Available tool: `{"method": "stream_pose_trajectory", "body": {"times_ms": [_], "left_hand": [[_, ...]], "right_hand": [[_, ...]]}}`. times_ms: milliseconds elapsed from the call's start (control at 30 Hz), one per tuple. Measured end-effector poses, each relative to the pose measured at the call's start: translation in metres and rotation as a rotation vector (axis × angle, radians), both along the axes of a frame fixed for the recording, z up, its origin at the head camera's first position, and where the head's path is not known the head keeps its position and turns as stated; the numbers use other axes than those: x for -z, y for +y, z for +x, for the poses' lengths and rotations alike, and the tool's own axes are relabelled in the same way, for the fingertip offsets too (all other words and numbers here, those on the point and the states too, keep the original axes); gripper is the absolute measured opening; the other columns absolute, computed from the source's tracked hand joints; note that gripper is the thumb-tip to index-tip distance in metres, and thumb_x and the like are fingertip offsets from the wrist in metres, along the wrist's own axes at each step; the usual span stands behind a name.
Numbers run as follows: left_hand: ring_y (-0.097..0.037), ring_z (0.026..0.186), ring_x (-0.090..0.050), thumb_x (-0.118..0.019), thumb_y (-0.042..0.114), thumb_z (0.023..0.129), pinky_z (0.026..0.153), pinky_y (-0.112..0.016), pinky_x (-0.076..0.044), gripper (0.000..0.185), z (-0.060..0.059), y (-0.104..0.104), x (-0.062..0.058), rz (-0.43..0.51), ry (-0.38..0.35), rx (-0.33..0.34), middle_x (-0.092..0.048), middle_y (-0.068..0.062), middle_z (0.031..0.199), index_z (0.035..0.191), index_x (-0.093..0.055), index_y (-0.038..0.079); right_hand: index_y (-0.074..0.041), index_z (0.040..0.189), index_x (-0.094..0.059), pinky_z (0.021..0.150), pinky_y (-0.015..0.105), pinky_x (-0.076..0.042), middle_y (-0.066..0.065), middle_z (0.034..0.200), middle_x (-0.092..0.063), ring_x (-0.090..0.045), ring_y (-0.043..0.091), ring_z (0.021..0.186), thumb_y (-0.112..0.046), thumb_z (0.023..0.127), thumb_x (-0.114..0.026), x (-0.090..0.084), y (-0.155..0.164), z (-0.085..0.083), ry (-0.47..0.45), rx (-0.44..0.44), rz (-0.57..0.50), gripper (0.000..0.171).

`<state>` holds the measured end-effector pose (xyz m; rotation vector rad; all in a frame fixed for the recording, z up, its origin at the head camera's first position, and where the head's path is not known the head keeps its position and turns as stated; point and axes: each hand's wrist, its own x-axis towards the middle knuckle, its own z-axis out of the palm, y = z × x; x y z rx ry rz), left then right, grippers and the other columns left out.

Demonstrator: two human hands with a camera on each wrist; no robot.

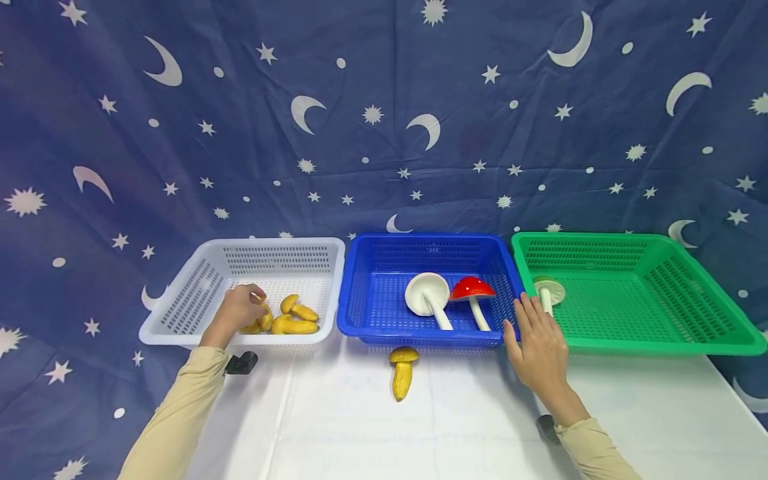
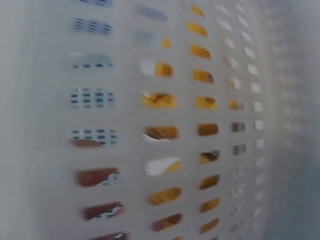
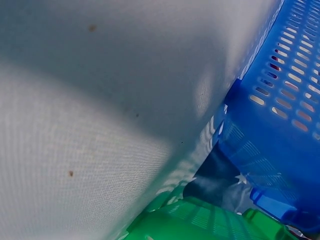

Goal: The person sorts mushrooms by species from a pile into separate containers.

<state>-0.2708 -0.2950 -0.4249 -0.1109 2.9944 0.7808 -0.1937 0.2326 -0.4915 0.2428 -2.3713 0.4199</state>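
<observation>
Yellow mushrooms (image 1: 292, 319) in white basket (image 1: 198, 280), 9 o'clock: left hand (image 1: 239, 308) curled on one. Right hand (image 1: 538, 347), fingers straight, rests between blue basket (image 1: 372, 283) and green basket (image 1: 630, 300).

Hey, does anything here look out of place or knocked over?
One yellow toy mushroom lies alone on the white tabletop in front of the blue plastic basket, outside all three baskets. Nothing looks spilled or damaged.
</observation>
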Motion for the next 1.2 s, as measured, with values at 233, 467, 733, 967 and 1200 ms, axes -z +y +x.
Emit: {"method": "stream_pose_trajectory", "body": {"times_ms": [233, 467, 733, 967, 1200], "left_hand": [[-0.043, 0.104, -0.049, -0.065, 0.015, 0.086, 0.079, -0.047, -0.047, 0.034, 0.013, 0.006, -0.011, 0.047, 0.054, 0.079, -0.064, -0.024, 0.106, 0.113, -0.061, -0.005], [-0.035, 0.091, -0.065, -0.065, 0.011, 0.085, 0.085, -0.048, -0.047, 0.027, 0.028, 0.019, -0.026, 0.096, 0.154, 0.168, -0.067, -0.020, 0.102, 0.109, -0.063, -0.002], [-0.031, 0.090, -0.065, -0.069, 0.010, 0.084, 0.070, -0.038, -0.055, 0.025, 0.051, 0.043, -0.042, 0.175, 0.210, 0.226, -0.068, -0.017, 0.101, 0.107, -0.066, 0.001], [-0.024, 0.085, -0.066, -0.071, 0.008, 0.081, 0.073, -0.039, -0.052, 0.021, 0.070, 0.067, -0.043, 0.225, 0.238, 0.260, -0.070, -0.006, 0.094, 0.102, -0.068, 0.006], [-0.021, 0.083, -0.066, -0.072, 0.005, 0.080, 0.067, -0.032, -0.053, 0.019, 0.087, 0.092, -0.036, 0.306, 0.238, 0.285, -0.070, -0.007, 0.091, 0.098, -0.068, 0.006]], "right_hand": [[0.005, 0.128, -0.055, 0.098, 0.060, -0.035, 0.021, 0.137, -0.048, -0.040, 0.040, 0.129, -0.034, 0.094, -0.043, 0.001, -0.001, 0.000, 0.017, -0.019, -0.014, 0.054], [0.005, 0.128, -0.054, 0.099, 0.059, -0.035, 0.021, 0.136, -0.049, -0.041, 0.040, 0.128, -0.034, 0.094, -0.043, 0.001, 0.000, -0.002, 0.021, -0.019, -0.017, 0.053], [0.005, 0.128, -0.054, 0.100, 0.058, -0.034, 0.021, 0.137, -0.048, -0.039, 0.039, 0.130, -0.034, 0.094, -0.043, 0.001, 0.000, -0.003, 0.005, -0.018, -0.021, 0.053], [0.005, 0.129, -0.053, 0.100, 0.059, -0.033, 0.021, 0.138, -0.047, -0.039, 0.040, 0.130, -0.035, 0.095, -0.043, 0.001, 0.000, -0.002, -0.004, -0.015, -0.026, 0.054], [0.006, 0.129, -0.054, 0.099, 0.060, -0.034, 0.022, 0.137, -0.048, -0.040, 0.041, 0.128, -0.034, 0.094, -0.044, 0.000, -0.001, 0.001, -0.001, -0.013, -0.027, 0.053]]}}
